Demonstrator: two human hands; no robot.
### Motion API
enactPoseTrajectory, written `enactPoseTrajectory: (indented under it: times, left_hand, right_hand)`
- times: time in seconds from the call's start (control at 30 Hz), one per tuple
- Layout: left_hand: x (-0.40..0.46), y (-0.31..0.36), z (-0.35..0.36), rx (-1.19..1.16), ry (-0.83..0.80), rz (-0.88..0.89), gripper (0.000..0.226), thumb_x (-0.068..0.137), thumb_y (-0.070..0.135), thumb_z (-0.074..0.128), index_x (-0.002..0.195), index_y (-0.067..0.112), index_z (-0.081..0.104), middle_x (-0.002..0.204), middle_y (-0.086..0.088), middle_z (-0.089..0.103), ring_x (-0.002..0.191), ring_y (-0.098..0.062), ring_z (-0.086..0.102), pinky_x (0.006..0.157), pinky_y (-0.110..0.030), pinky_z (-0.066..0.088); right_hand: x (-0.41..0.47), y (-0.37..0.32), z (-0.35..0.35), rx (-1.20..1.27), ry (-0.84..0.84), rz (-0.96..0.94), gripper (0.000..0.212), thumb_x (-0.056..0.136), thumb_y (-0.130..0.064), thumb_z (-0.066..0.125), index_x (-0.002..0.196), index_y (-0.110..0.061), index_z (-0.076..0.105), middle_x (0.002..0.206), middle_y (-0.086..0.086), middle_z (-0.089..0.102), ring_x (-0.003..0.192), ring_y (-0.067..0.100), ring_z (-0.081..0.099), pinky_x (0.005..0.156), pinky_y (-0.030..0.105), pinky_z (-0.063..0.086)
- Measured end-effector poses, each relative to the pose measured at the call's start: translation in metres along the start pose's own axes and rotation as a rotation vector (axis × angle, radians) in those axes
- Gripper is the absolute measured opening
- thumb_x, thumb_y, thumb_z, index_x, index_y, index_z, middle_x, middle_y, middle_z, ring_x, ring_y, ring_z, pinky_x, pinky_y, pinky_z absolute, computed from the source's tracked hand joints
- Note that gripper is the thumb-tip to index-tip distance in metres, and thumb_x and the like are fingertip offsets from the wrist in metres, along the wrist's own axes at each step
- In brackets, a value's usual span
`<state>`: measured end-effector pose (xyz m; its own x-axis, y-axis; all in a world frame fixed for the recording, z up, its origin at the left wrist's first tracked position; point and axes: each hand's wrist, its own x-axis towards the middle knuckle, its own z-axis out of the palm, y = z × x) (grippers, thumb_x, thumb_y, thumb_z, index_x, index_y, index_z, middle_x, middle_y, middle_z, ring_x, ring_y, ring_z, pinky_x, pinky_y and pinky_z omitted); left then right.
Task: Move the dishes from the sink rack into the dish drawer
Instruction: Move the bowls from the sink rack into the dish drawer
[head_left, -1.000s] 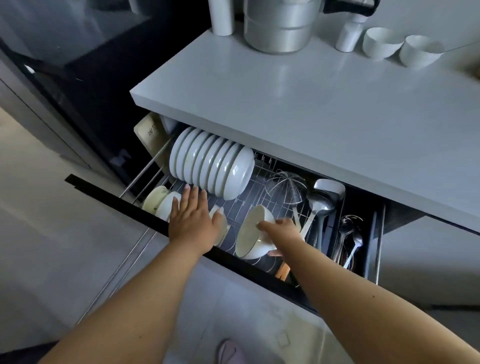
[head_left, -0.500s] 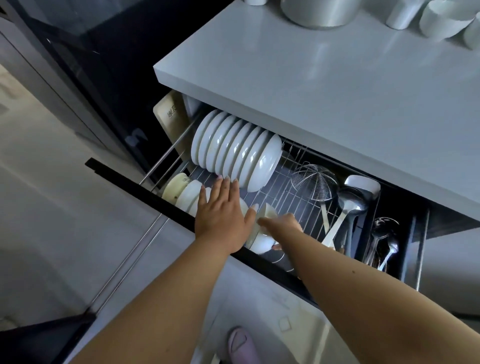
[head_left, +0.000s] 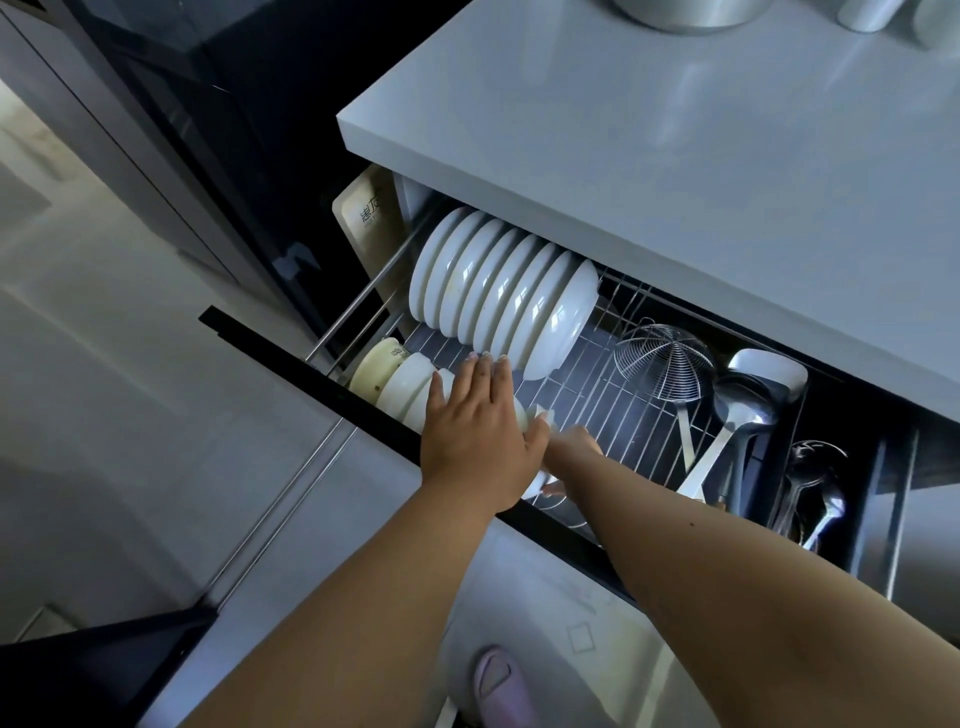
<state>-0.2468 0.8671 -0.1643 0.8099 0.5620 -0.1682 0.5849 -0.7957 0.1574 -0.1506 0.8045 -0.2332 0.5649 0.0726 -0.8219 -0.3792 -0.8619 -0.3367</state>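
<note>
Under the counter: the dish drawer (head_left: 291, 358) is pulled out below the grey countertop (head_left: 649, 156), its dark front edge toward the viewer.
Drawer floor: a wire rack (head_left: 613, 395) over a dark base.
Left hand: the left hand (head_left: 480, 431) is flat, fingers straight and together, palm down. It rests on the row of bowls at the drawer's front left, fingertips close to the lowest plate of the upright stack.
Right hand: the right hand (head_left: 571, 452) is mostly hidden behind the left hand. It reaches to a white bowl (head_left: 537, 486), of which only a sliver shows at the drawer's front edge. Whether the fingers curl round the bowl cannot be told.
Task item position: the white bowl is inside the drawer, at the front, just right of the bowl row (head_left: 400, 379) and pressed between the two hands.
Bowl row: bowls stand on edge along the front left, the leftmost cream-coloured, the others white.
Plate stack: white plates (head_left: 498, 291) stand on edge in the back left of the rack, leaning in one row.
Far left: a beige cutting board (head_left: 366, 218) with printed characters stands upright against the drawer side.
Right section: a wire skimmer (head_left: 665, 361), a steel ladle (head_left: 740, 410) and a white scoop (head_left: 774, 366) lie side by side; spoons (head_left: 815, 483) sit in the end compartment.
Countertop rear: the base of a metal pot (head_left: 685, 13) is cut off by the frame.
Floor: a foot in a pink slipper (head_left: 498, 686) shows below the arms.
</note>
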Motion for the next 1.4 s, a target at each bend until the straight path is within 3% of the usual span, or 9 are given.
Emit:
enactPoseTrajectory:
  times: [0.17,0.3,0.37,0.53,0.67,0.8,0.9,1.23,1.4]
  left_hand:
    - [0.001,0.0,-0.001,-0.01,-0.007,-0.004,0.082,0.085,0.06,0.007,0.154,0.016,0.007,0.162,-0.006,0.011,0.15,-0.021,0.004,0.12,-0.048,0.005]
    - [0.0,-0.001,-0.001,-0.012,-0.011,-0.006,0.078,0.091,0.06,0.013,0.154,0.016,0.007,0.162,-0.007,0.012,0.15,-0.022,0.006,0.121,-0.047,0.005]
    - [0.0,-0.001,-0.001,-0.018,-0.016,-0.01,0.075,0.095,0.059,0.02,0.154,0.016,0.008,0.162,-0.006,0.013,0.149,-0.021,0.006,0.121,-0.047,0.006]
    - [0.001,-0.001,-0.001,-0.056,-0.029,-0.023,0.072,0.094,0.055,0.033,0.151,0.013,0.019,0.156,-0.006,0.029,0.143,-0.021,0.026,0.117,-0.042,0.02]
    - [0.001,0.001,-0.003,-0.074,-0.068,-0.053,0.064,0.094,0.051,0.039,0.146,0.013,0.029,0.145,-0.005,0.044,0.129,-0.022,0.045,0.102,-0.037,0.035]
    - [0.0,0.003,-0.006,-0.084,-0.077,-0.071,0.061,0.094,0.05,0.039,0.143,0.014,0.033,0.143,-0.004,0.046,0.126,-0.022,0.047,0.099,-0.037,0.037]
    - [0.0,0.004,-0.008,-0.098,-0.082,-0.082,0.06,0.094,0.047,0.04,0.144,0.015,0.034,0.145,-0.004,0.045,0.128,-0.022,0.046,0.1,-0.038,0.038]
    - [-0.006,0.02,-0.014,-0.053,-0.17,-0.131,0.058,0.097,0.04,0.037,0.149,0.015,0.028,0.15,-0.008,0.039,0.127,-0.031,0.046,0.096,-0.041,0.042]
    - [-0.01,0.084,-0.011,-0.109,-0.153,-0.033,0.05,0.097,0.033,0.043,0.142,0.012,0.036,0.145,-0.013,0.043,0.124,-0.034,0.047,0.094,-0.042,0.044]
  right_hand:
    - [0.001,-0.003,0.001,-0.083,-0.01,0.007,0.043,0.082,-0.018,0.064,0.119,-0.002,0.05,0.083,0.009,0.065,0.059,0.019,0.066,0.059,0.033,0.06]
    - [0.005,-0.001,0.003,-0.013,-0.027,0.004,0.052,0.084,-0.026,0.062,0.127,-0.003,0.044,0.086,0.014,0.057,0.072,0.024,0.063,0.075,0.041,0.061]
    - [0.004,0.0,0.002,-0.024,-0.02,-0.012,0.059,0.086,-0.032,0.059,0.133,-0.003,0.039,0.089,0.014,0.054,0.079,0.026,0.061,0.076,0.038,0.058]
    - [-0.001,0.003,-0.012,-0.095,0.036,-0.106,0.06,0.09,-0.043,0.054,0.135,-0.004,0.048,0.13,0.015,0.057,0.114,0.03,0.057,0.077,0.032,0.042]
    - [-0.009,0.007,-0.026,0.027,0.063,-0.145,0.068,0.081,-0.05,0.06,0.133,-0.008,0.049,0.115,0.012,0.062,0.087,0.023,0.063,0.065,0.028,0.049]
    - [-0.022,0.019,-0.045,0.121,0.052,-0.224,0.052,0.086,-0.046,0.061,0.116,-0.005,0.056,0.108,0.017,0.066,0.082,0.022,0.062,0.082,0.039,0.054]
    - [-0.036,0.036,-0.065,0.202,0.05,-0.283,0.045,0.089,-0.041,0.06,0.117,-0.007,0.055,0.107,0.012,0.064,0.085,0.019,0.06,0.089,0.044,0.055]
    - [-0.076,0.126,-0.17,0.526,0.151,-0.325,0.021,0.09,-0.032,0.061,0.1,-0.014,0.059,0.078,0.003,0.062,0.071,0.018,0.059,0.08,0.042,0.056]
    - [-0.095,0.17,-0.226,0.639,0.255,-0.337,0.014,0.093,-0.023,0.058,0.092,-0.009,0.06,0.068,0.004,0.06,0.062,0.017,0.056,0.072,0.039,0.055]
